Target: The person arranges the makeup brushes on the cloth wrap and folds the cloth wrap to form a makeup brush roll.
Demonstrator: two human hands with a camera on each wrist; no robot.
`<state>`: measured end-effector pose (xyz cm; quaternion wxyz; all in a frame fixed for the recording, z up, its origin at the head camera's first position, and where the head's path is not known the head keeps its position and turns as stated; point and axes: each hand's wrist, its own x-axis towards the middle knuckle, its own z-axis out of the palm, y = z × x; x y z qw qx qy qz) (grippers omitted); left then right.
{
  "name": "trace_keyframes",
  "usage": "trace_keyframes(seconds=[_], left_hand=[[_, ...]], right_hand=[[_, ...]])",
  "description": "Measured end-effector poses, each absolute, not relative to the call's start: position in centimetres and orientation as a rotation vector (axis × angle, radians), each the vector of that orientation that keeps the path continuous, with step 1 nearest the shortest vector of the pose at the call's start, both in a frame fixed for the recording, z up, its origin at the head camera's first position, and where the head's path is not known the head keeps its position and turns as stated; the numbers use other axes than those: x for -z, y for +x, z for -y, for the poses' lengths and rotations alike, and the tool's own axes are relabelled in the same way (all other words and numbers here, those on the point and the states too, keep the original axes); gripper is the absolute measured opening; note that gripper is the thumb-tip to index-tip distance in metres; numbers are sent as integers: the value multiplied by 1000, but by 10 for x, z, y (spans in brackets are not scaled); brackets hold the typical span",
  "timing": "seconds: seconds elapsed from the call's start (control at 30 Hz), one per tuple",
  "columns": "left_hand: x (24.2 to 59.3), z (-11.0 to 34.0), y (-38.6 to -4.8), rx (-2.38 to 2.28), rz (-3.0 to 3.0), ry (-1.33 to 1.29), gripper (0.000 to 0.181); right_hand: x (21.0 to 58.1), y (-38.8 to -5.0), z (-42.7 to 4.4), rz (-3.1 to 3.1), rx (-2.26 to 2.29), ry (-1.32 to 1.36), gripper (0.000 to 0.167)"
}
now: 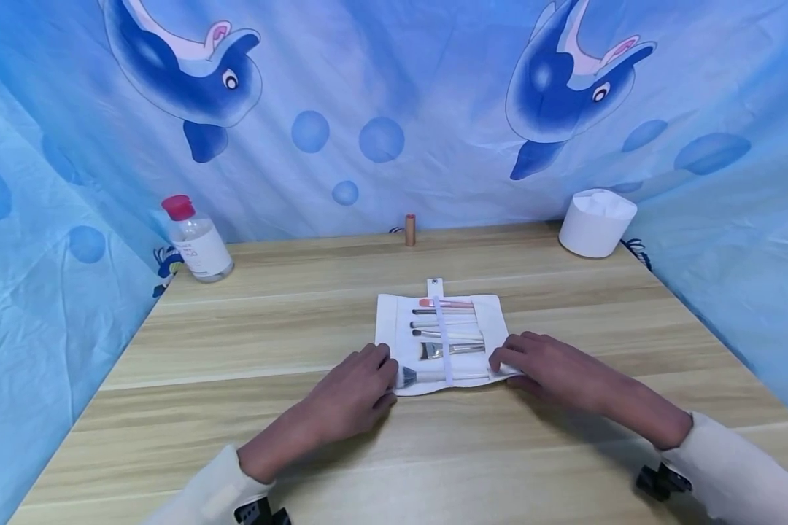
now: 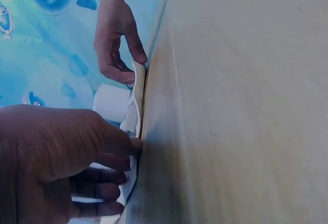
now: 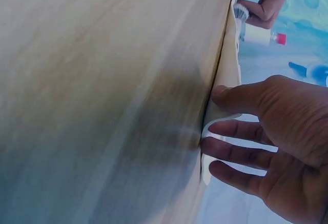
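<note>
A white makeup brush case (image 1: 386,321) lies unfolded on the wooden table, its snap tab (image 1: 435,287) pointing away from me. Several makeup brushes (image 1: 448,348) lie crosswise inside, under a pale strap (image 1: 443,339). My left hand (image 1: 357,390) grips the case's near left corner, thumb at the near edge and fingers over the left side. At the near right corner my right hand (image 1: 554,370) holds the edge between thumb and fingers. The wrist views show thumb and fingers of the left hand (image 2: 61,152) and right hand (image 3: 287,137) against the case's thin edge, which waves slightly.
A clear bottle with a red cap (image 1: 200,244) stands at the back left. Near the back edge there is a small brown cylinder (image 1: 410,230). A white round container (image 1: 596,224) stands at the back right. Blue dolphin-print curtains (image 1: 381,87) surround the table (image 1: 269,328).
</note>
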<state>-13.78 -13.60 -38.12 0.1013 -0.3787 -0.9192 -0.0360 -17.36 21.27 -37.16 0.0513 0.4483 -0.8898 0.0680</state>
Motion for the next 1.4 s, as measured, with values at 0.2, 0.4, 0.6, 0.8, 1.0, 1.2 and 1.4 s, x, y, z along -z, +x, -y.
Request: trace_keyframes(seconds=[0.2,0.4,0.6,0.8,1.0,1.2,1.4], left_hand=[[383,135,-142,22,2638,-1160,14],[383,137,-151,179,2611,-1149,12],[389,138,-162,515,2680,-1072,12],[393,136,-169,659,2643,-1032,12],[397,135,-172,527,2590,-1055,19],[393,136,-170,245,2599,-1118,4],[387,135,-164,107,2630,-1187,20]], right_hand=[[374,-177,-215,2643,-257,1373,23],[375,-174,-215,2660,-367,1299,17],[379,-173,-210,2767,-396,1120,17],[382,-176,-202,2727,-433,1048,35],[384,-177,-199,2680,-347,1081,36],[383,-175,-201,2668,-278,1120,23],[381,-174,-198,2644,-223,1196,25]])
